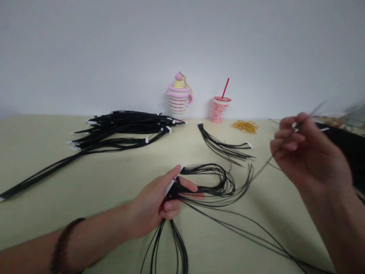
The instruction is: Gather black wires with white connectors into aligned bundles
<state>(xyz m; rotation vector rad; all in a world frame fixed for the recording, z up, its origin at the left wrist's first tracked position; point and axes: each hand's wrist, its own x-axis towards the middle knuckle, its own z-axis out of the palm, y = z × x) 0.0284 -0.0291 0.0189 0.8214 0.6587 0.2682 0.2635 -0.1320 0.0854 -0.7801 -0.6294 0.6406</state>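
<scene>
While the left hand (152,203) held a looped bundle of thin black wires (219,186) firmly at its white-tipped end, the right hand (312,152) pinched one blurred strand (281,146), raised well above the worktop (94,179), so that this single strand was clearly separated from the others.

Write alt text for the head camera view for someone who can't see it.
A bare left hand grips looped thin black wires with a white connector; a blurred right hand pinches thin wire strands. A heap of black wire bundles lies on the pale yellow-green table.
</scene>
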